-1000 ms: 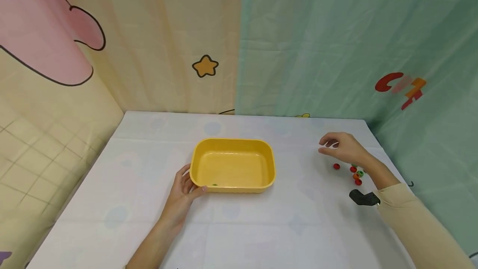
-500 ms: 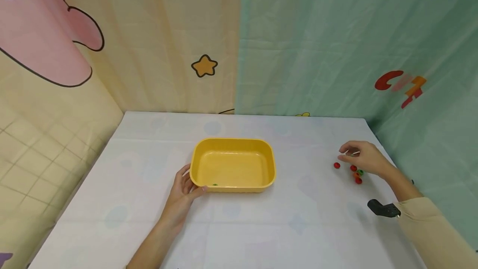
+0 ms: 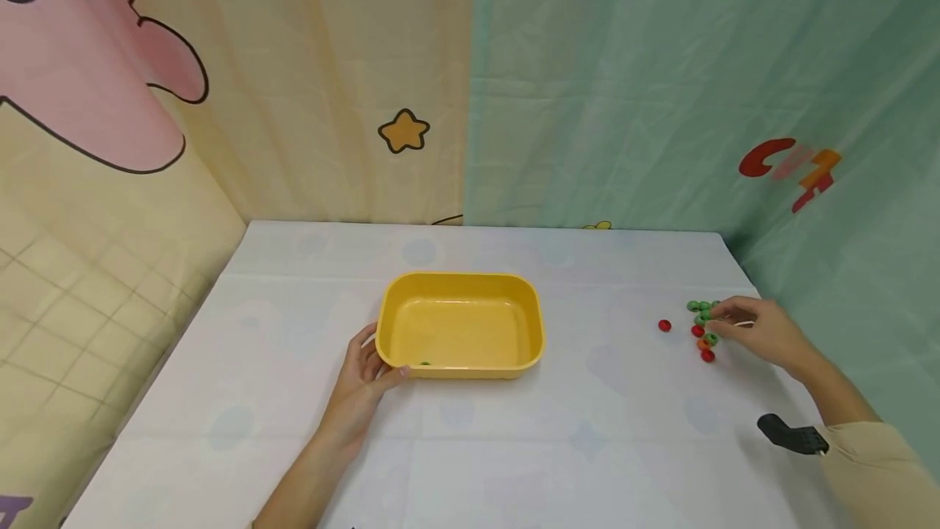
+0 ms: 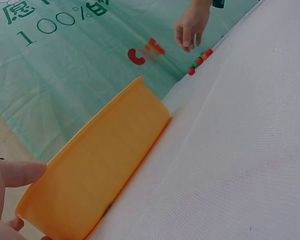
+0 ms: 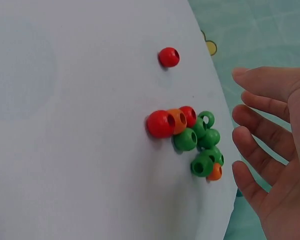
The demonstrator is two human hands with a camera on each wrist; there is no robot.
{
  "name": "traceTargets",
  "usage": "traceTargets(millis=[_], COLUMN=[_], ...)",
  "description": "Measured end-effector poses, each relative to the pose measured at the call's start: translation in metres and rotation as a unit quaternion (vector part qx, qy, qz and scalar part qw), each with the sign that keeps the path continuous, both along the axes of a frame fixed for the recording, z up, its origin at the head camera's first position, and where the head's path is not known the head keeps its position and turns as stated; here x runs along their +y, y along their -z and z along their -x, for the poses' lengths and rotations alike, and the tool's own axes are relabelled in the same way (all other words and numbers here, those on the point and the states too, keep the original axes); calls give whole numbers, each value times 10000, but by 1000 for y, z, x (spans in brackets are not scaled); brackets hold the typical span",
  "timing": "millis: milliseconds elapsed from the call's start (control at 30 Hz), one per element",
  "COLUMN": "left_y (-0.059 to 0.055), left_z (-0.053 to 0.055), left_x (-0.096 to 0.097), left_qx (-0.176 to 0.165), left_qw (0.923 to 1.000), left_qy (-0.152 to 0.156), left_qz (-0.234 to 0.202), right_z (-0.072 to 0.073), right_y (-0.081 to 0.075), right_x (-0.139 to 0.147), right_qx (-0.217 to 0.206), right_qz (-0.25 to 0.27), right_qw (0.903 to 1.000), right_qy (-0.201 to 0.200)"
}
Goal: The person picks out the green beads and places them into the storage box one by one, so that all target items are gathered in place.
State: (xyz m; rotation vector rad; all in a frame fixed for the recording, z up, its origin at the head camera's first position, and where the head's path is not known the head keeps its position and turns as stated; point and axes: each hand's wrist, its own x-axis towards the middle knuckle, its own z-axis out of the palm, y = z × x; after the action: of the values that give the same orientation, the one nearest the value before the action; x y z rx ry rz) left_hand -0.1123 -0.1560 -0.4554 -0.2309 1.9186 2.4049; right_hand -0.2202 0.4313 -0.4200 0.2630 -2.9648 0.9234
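Observation:
A yellow rectangular tray (image 3: 470, 372) stands on the white-covered table. My left hand (image 3: 351, 398) grips its near left corner, thumb over the rim and fingers against the outside. One small green bead (image 3: 425, 363) shows just inside the near wall. At the right, my right hand (image 3: 767, 337) hovers by a cluster of round holed beads, fingers loosely bent and holding nothing. Green beads (image 5: 203, 165), an orange bead (image 5: 178, 121) and a red bead (image 5: 160, 124) lie together there. A single red bead (image 5: 169, 57) sits apart from them.
The white tablecloth (image 3: 514, 447) spreads over the table between tray and beads. Printed curtains (image 3: 587, 104) hang along the back and both sides. A black device (image 3: 793, 435) is strapped at the right wrist.
My right hand has moved right and towards me, from beyond the beads to their right side, so more green beads show. The left hand and the tray have stayed put.

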Motion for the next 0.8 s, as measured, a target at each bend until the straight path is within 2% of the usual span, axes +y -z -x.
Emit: traceTargets(millis=[200,500,800], left_y=[0,0,-1], left_z=[0,0,1], left_x=[-1,-1,0], left_qx=[-75,-139,-117], left_qw=[10000,9999,9999], left_qy=[-30,21,55], left_qz=[34,11,6], right_z=[-7,-15,-11], right_y=[8,24,39], right_x=[13,31,36], right_qx=[-189,-467,-101], right_qz=[-171,-124,-262], right_qw=[9995,9973,9977], right_qy=[200,545,618])
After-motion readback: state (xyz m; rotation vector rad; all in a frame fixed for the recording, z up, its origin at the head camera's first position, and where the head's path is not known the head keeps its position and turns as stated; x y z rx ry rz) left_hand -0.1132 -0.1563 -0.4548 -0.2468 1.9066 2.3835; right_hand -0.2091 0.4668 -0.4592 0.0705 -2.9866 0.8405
